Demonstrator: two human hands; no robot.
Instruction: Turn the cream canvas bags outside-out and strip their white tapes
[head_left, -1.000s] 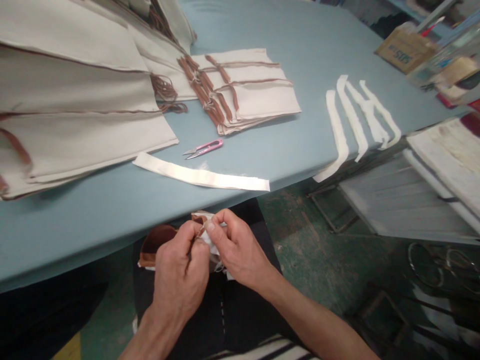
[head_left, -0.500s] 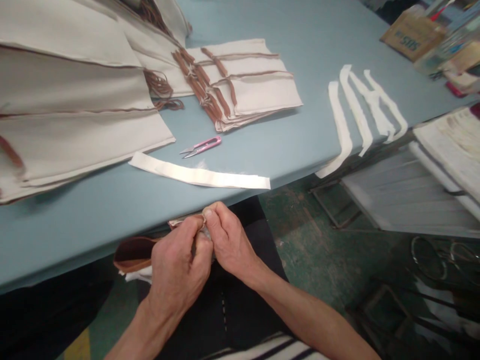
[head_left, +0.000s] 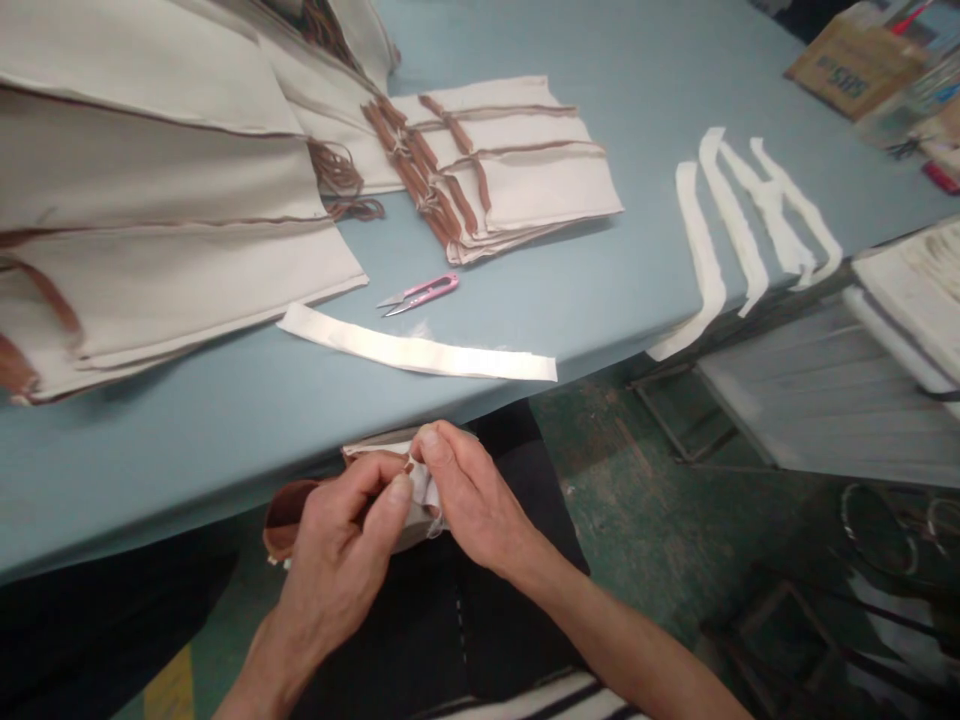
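Observation:
Over my lap, at the table's front edge, hangs a cream cloth piece [head_left: 416,535] with brown trim, mostly covered by my hands. My left hand [head_left: 341,545] is closed, thumb and forefinger pinching a bit of brown cord [head_left: 408,466]. Close against it, my right hand [head_left: 476,490] is closed too, its thumb pressed to the forefinger; what lies in that pinch is hidden. A loose white thread [head_left: 435,524] shows below the right fingers. Left of my left hand, a brown curled part [head_left: 289,515] stands out, opening outward.
On the blue-green table [head_left: 525,300] lie a white strip [head_left: 420,353], pink thread snips [head_left: 420,294], and a stack of cream cloth pieces [head_left: 540,185] with brown ties. Larger cream pieces [head_left: 172,180] cover the left. Several white strips [head_left: 701,260] and a cardboard box [head_left: 855,70] are at right.
My hands have shifted slightly, and more of the cream cloth and a white thread show between them. The brown curled part has swung right. The whole view has moved a little.

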